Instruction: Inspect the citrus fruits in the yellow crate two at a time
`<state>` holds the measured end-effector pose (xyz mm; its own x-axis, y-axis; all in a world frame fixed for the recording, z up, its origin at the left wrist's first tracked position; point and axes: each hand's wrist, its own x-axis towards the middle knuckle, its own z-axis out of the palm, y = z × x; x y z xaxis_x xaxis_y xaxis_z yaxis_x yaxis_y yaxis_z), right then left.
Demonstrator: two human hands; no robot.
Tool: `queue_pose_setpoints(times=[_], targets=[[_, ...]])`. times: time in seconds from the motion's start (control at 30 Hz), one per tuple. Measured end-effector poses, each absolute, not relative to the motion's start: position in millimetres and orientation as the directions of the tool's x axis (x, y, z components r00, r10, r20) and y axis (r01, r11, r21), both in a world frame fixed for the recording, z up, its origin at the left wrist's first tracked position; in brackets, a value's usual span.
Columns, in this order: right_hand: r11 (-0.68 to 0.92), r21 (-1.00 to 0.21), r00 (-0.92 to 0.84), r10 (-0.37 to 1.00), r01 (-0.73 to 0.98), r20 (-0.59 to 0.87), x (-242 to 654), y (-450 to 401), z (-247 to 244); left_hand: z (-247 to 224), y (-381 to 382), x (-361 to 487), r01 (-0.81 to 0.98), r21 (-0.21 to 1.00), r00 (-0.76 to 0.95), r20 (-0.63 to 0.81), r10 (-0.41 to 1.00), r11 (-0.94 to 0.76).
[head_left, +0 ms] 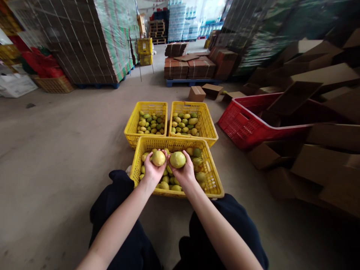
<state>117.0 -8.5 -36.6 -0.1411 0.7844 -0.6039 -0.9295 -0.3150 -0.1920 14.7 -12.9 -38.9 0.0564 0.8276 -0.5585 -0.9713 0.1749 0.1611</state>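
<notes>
My left hand is closed round a yellow lemon. In my right hand lies a larger, greener lemon, with the fingers curled about it. Both hands are side by side, held above the near yellow crate, which contains many yellow and green lemons. Behind it stand two more yellow crates, the left crate and the right crate, each partly filled with the same fruit. My forearms hide part of the near crate's front rim.
To the right, a red crate is surrounded by heaped cardboard boxes. Flattened cartons sit on a blue pallet ahead. Tall wrapped stacks flank the concrete floor. My knees are on both sides of the near crate.
</notes>
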Motion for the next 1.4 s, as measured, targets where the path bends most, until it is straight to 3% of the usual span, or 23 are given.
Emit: queue_pose_setpoints(times=[0.27, 0.47, 0.53, 0.6, 0.67, 0.73, 0.8, 0.9, 1.0, 1.27, 1.4], targets=[[-0.305, -0.192, -0.121, 0.768, -0.933, -0.629, 117, -7, -41, -40, -16, 13, -0.965, 0.179, 0.061, -0.551, 0.832, 0.19], [-0.317, -0.271, -0.105, 0.804, -0.909, -0.586, 120, -5, -45, -40, -12, 12, -0.949, 0.203, 0.11, -0.506, 0.855, 0.242], [-0.307, -0.356, -0.069, 0.834, -0.883, -0.547, 120, -5, -47, -39, -11, 12, -0.92, 0.315, 0.059, -0.473, 0.879, 0.232], [-0.249, -0.496, 0.029, 0.874, -0.832, -0.486, 120, -6, -47, -40, -10, 11, -0.833, 0.532, -0.078, -0.385, 0.92, 0.152], [-0.161, -0.69, 0.164, 0.91, -0.706, -0.38, 120, -8, -46, -41, -10, 9, -0.623, 0.782, -0.237, -0.185, 0.954, -0.003], [-0.033, -0.891, 0.283, 0.942, -0.452, -0.178, 123, -10, -45, -43, -11, 5, -0.327, 0.928, -0.294, 0.077, 0.953, -0.176], [0.151, -0.981, 0.3, 0.948, -0.122, 0.109, 129, -11, -44, -46, -14, 0, -0.067, 0.952, -0.254, 0.274, 0.928, -0.299], [0.385, -0.894, 0.21, 0.877, 0.229, 0.431, 136, -13, -45, -48, -17, -6, 0.173, 0.904, -0.197, 0.42, 0.886, -0.39], [0.489, -0.797, 0.139, 0.815, 0.355, 0.562, 138, -16, -45, -47, -21, -11, 0.296, 0.842, -0.148, 0.506, 0.85, -0.45], [0.584, -0.73, 0.041, 0.77, 0.356, 0.636, 137, -21, -45, -41, -24, -16, 0.393, 0.742, -0.026, 0.6, 0.8, -0.544], [0.55, -0.782, 0.066, 0.804, 0.292, 0.59, 137, -22, -44, -32, -29, -11, 0.244, 0.842, -0.095, 0.515, 0.852, -0.482]])
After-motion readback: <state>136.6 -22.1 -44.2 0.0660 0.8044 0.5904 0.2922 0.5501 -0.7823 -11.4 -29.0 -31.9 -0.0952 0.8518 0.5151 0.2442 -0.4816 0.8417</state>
